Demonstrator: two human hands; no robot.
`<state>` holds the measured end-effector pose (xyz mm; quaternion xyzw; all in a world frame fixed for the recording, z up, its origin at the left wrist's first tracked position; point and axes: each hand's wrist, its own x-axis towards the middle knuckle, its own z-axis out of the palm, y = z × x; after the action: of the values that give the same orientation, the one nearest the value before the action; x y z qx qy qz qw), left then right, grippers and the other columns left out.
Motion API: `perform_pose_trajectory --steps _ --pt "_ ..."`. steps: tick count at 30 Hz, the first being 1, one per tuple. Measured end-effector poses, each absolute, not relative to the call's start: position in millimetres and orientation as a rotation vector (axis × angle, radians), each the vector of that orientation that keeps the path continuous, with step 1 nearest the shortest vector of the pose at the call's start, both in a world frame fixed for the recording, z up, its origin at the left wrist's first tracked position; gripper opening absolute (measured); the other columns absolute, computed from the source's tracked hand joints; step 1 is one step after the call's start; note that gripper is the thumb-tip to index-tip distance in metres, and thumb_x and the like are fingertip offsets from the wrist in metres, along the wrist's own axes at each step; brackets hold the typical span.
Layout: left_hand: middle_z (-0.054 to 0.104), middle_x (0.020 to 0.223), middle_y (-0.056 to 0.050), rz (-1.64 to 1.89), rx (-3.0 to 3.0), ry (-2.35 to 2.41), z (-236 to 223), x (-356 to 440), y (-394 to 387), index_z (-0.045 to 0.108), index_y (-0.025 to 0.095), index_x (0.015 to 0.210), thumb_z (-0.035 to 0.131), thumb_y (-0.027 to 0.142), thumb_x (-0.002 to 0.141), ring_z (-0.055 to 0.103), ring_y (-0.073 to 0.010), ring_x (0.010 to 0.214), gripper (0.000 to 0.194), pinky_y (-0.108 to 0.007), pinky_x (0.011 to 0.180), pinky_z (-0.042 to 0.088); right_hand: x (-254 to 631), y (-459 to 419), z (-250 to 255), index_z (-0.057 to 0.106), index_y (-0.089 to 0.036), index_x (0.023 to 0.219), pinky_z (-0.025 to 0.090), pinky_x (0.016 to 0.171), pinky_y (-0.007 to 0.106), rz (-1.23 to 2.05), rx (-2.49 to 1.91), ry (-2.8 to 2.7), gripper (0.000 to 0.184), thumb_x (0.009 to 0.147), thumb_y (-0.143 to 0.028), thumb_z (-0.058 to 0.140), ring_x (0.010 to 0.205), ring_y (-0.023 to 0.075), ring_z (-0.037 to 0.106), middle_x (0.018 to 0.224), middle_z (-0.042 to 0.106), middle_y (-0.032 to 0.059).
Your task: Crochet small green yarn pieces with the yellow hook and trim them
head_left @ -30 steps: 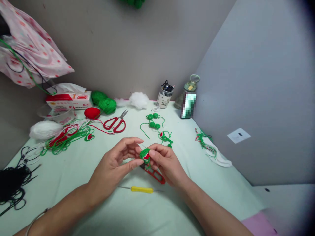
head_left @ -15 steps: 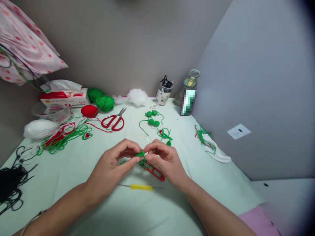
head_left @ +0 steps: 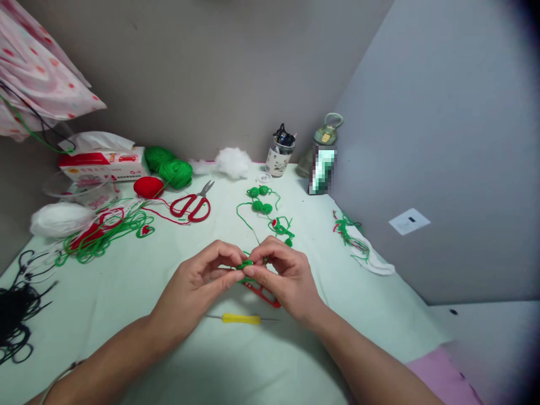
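Observation:
A small green yarn piece is pinched between the fingertips of my left hand, largely covered by the fingers. My right hand meets it from the other side, thumb and fingers closed on the same piece. A thin, needle-like shaft sticks up beside the right fingers; its lower end is hidden. Below the hands lies a red slotted plastic thing, partly covered. Nearer to me, a yellow-handled crochet hook rests on the pale cloth. Beyond the hands are several small green crocheted balls with yarn tails.
Red-handled scissors, a red yarn ball, green yarn balls and a tissue box stand left. Black yarn lies far left. Behind are white stuffing, a cup and a bottle.
My fingertips have drawn closer together over the green piece, so less of it shows. The thin shaft by my right hand has tilted and slid slightly. The view has shifted a little.

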<state>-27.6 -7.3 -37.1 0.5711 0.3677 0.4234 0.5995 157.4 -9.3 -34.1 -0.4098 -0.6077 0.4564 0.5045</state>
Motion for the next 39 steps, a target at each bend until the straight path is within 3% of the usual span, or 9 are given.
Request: perform_pose_trajectory --steps 7,16,19,25,30,33,35,37,39 --pt "0.063 0.099 0.000 0.955 1.291 0.915 -35.1 -31.4 -5.2 0.066 0.022 0.085 0.070 0.027 0.088 0.066 -0.0147 0.092 0.007 -0.025 0.082 0.055 160.5 -5.9 -32.3 0.075 -0.021 0.087 0.049 0.064 0.026 1.442 -0.981 -1.327 0.016 0.080 -0.035 0.079 0.067 0.0115 0.059 0.078 0.063 -0.0001" --pt "0.062 0.095 0.000 0.988 1.279 0.983 -37.3 -26.3 -10.3 0.062 0.022 0.091 0.068 0.024 0.088 0.064 -0.0148 0.092 0.007 -0.027 0.083 0.053 160.0 -8.6 -34.3 0.072 -0.020 0.084 0.049 0.069 0.026 1.131 -1.022 -1.564 0.002 0.083 -0.022 0.071 0.073 0.0121 0.059 0.081 0.064 0.0010" --pt "0.062 0.097 0.001 0.990 1.274 0.997 -36.5 -24.5 -11.0 0.063 0.023 0.097 0.072 0.027 0.086 0.062 -0.0151 0.094 0.015 -0.026 0.082 0.052 156.5 -10.3 -37.5 0.072 -0.020 0.083 0.049 0.065 0.024 1.150 -1.005 -1.475 0.001 0.082 -0.021 0.073 0.069 0.0107 0.059 0.078 0.064 -0.0004" --pt "0.065 0.085 0.003 0.908 1.222 1.017 -33.3 -26.0 -5.7 0.066 0.022 0.089 0.075 0.033 0.083 0.061 -0.0132 0.081 0.016 -0.024 0.073 0.049 153.4 -12.8 -36.9 0.073 -0.019 0.085 0.049 0.061 0.023 1.295 -1.015 -1.393 0.011 0.084 -0.030 0.075 0.067 0.0105 0.061 0.076 0.065 -0.0002" --pt "0.068 0.082 0.003 0.815 1.147 0.981 -34.0 -30.9 -3.2 0.068 0.023 0.096 0.076 0.036 0.084 0.061 -0.0124 0.078 0.020 -0.023 0.072 0.046 163.9 -9.6 -35.9 0.069 -0.022 0.113 0.053 0.068 0.024 1.269 -0.949 -1.510 0.021 0.098 -0.026 0.056 0.070 0.0098 0.062 0.082 0.065 0.0004" --pt "0.063 0.074 0.005 0.798 1.198 1.016 -35.2 -33.4 -1.3 0.069 0.023 0.092 0.075 0.040 0.084 0.056 -0.0109 0.071 0.020 -0.022 0.067 0.042 172.3 -6.4 -37.5 0.049 -0.026 0.140 0.051 0.064 0.025 1.079 -0.977 -1.630 0.040 0.101 -0.022 0.049 0.065 0.0099 0.055 0.078 0.061 -0.0025" --pt "0.060 0.072 0.005 0.797 1.221 1.029 -35.7 -34.2 0.0 0.069 0.023 0.089 0.074 0.041 0.085 0.053 -0.0102 0.069 0.020 -0.022 0.066 0.041 177.2 -4.4 -37.2 0.052 -0.026 0.134 0.049 0.062 0.024 0.986 -1.028 -1.677 0.034 0.101 -0.020 0.049 0.064 0.0101 0.054 0.075 0.059 -0.0036" --pt "0.060 0.073 0.006 0.789 1.224 1.030 -36.1 -34.3 0.9 0.069 0.023 0.087 0.075 0.040 0.084 0.051 -0.0098 0.069 0.018 -0.021 0.066 0.040 181.2 -2.6 -35.2 0.063 -0.024 0.111 0.047 0.062 0.024 0.870 -1.059 -1.734 0.015 0.100 -0.020 0.054 0.066 0.0098 0.055 0.076 0.060 -0.0027" --pt "0.060 0.074 0.005 0.781 1.214 1.025 -36.5 -33.8 1.1 0.070 0.023 0.086 0.076 0.037 0.083 0.051 -0.0096 0.069 0.017 -0.021 0.066 0.040 184.4 -1.1 -32.3 0.068 -0.022 0.094 0.048 0.065 0.025 0.717 -1.032 -1.818 0.009 0.096 -0.018 0.060 0.072 0.0109 0.058 0.080 0.063 -0.0004"
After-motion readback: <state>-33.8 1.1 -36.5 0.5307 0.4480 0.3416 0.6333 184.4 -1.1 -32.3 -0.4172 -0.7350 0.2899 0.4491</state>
